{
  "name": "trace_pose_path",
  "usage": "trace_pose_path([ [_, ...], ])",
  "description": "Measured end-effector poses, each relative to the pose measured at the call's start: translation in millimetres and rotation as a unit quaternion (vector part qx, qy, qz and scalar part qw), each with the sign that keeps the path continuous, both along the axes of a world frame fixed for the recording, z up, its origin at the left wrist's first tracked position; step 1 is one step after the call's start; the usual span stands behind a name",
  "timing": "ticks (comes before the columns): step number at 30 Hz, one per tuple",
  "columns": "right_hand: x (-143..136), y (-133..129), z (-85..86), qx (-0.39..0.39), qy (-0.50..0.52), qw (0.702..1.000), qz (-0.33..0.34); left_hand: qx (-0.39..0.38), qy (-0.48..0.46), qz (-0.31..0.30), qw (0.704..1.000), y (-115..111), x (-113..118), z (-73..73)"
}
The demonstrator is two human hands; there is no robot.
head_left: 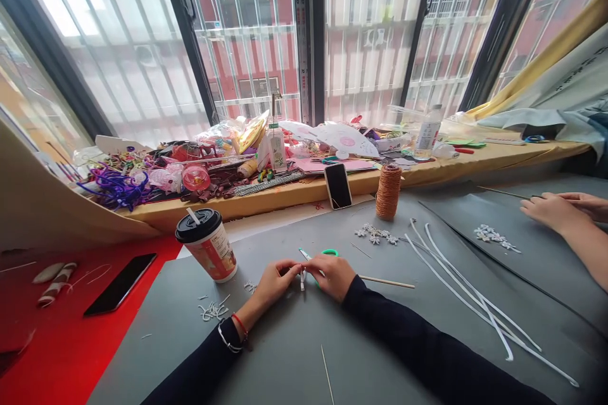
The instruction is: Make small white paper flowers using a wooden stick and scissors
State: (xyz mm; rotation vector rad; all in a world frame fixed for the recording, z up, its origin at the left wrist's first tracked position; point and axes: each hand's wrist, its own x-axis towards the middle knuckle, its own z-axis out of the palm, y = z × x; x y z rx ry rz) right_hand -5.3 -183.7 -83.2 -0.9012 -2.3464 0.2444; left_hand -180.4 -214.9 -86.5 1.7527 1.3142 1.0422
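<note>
My left hand (274, 285) and my right hand (333, 277) meet over the grey table, fingertips pinched together. Between them hangs a small white cord piece (303, 283), mostly covered by the fingers. Scissors (330, 253) with green handles lie just behind my right hand, partly hidden by it. A thin wooden stick (388, 281) pokes out from beneath the right wrist. Short white cord scraps (213, 311) are scattered left of my left hand. Farther back is a group of white snowflake-like shapes (377, 235). Long white fuzzy stems (468, 291) lie to the right.
A lidded paper cup (209, 248) with a straw stands at left. Behind are a propped phone (338, 186) and a brown twine spool (388, 195). Another person's hands (563, 212) hold a thin stick at right, near more white shapes (494, 237). Craft supplies crowd the windowsill (237, 201).
</note>
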Motion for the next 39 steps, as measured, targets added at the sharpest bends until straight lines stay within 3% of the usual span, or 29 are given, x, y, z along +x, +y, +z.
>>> trace_pose_path([
  [5, -4.4, 0.3, 0.5, -0.091, 0.075, 0.993, 0.012, 0.024, 0.025, 0.017, 0.999, 1.9, -1.0, -3.8],
  [16, -9.3, -1.8, 7.3, -0.096, 0.081, 0.992, -0.027, 0.030, -0.017, 0.038, 0.999, 4.6, -6.0, 1.5],
  [21, -9.6, -2.8, 4.5, -0.038, 0.049, 0.998, -0.033, 0.001, -0.055, 0.028, 0.998, -1.5, -5.8, 4.6],
  [28, -9.2, -0.9, -1.8, 0.125, -0.016, 0.992, 0.009, -0.036, -0.112, 0.071, 0.990, -14.1, -2.1, 5.3],
  [31, -9.5, -1.7, -1.1, 0.140, -0.029, 0.990, 0.017, -0.035, -0.115, 0.075, 0.990, -15.3, -1.8, 4.1],
  [34, -12.4, -5.5, 3.2, 0.075, -0.006, 0.997, -0.004, -0.008, -0.098, 0.074, 0.992, -14.0, -3.6, 1.7],
  [39, -21.7, -4.9, 13.0, -0.151, 0.093, 0.984, -0.012, 0.048, -0.079, 0.077, 0.993, -8.5, -6.0, 0.7],
])
